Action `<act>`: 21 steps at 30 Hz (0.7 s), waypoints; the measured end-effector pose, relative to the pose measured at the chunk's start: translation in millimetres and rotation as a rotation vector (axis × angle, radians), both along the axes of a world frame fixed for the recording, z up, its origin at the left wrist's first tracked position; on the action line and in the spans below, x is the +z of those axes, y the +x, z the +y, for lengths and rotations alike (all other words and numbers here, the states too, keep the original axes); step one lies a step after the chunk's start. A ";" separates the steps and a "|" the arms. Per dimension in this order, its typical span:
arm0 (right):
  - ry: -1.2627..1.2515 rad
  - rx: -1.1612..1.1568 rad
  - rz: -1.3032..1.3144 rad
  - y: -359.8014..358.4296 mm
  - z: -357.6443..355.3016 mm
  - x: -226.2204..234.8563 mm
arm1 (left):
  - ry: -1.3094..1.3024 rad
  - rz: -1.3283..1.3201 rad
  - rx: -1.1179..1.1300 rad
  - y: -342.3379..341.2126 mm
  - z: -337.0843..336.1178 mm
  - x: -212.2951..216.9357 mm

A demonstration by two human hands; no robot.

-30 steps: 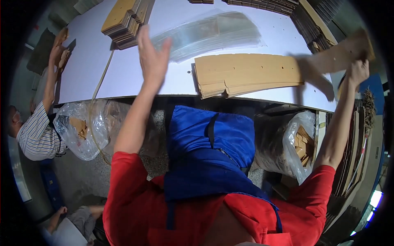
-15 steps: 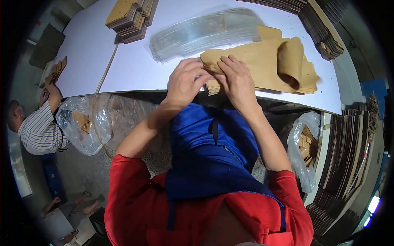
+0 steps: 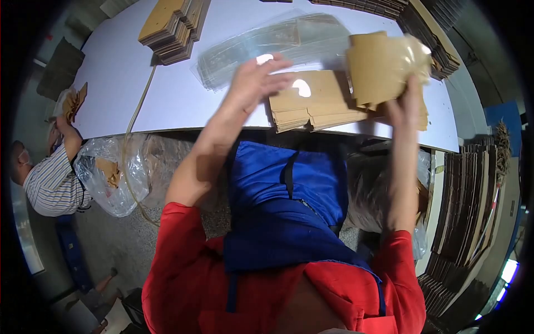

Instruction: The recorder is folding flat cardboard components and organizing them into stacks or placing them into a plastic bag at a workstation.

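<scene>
Both hands have risen: right hand (image 3: 403, 103) grips the bagged cardboard bundle (image 3: 384, 67); left hand (image 3: 258, 80) hovers, fingers spread, empty.

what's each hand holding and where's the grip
The right hand holds a folded cardboard bundle in a clear bag, gripped at its lower edge. The left hand is open over the table, holding nothing.

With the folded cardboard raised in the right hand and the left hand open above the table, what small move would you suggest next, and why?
Probably bring the left hand across to steady the cardboard bundle. The right hand alone grips it from below, lifted above the flat cardboard stack on the white table, and a clear film seems to cover it. The left hand is open, holding nothing, beside the clear bags.
</scene>
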State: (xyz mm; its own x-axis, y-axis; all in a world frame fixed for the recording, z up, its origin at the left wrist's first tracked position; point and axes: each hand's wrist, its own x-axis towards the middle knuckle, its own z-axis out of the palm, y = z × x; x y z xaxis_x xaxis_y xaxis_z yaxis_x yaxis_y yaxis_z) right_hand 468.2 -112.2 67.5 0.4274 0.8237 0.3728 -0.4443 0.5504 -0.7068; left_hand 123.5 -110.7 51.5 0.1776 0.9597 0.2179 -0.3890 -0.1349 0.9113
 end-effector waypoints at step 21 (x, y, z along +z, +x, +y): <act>0.396 -1.067 -1.215 55.1 -41.4 96.3 | 0.784 1.072 0.396 -19.2 -20.0 -42.2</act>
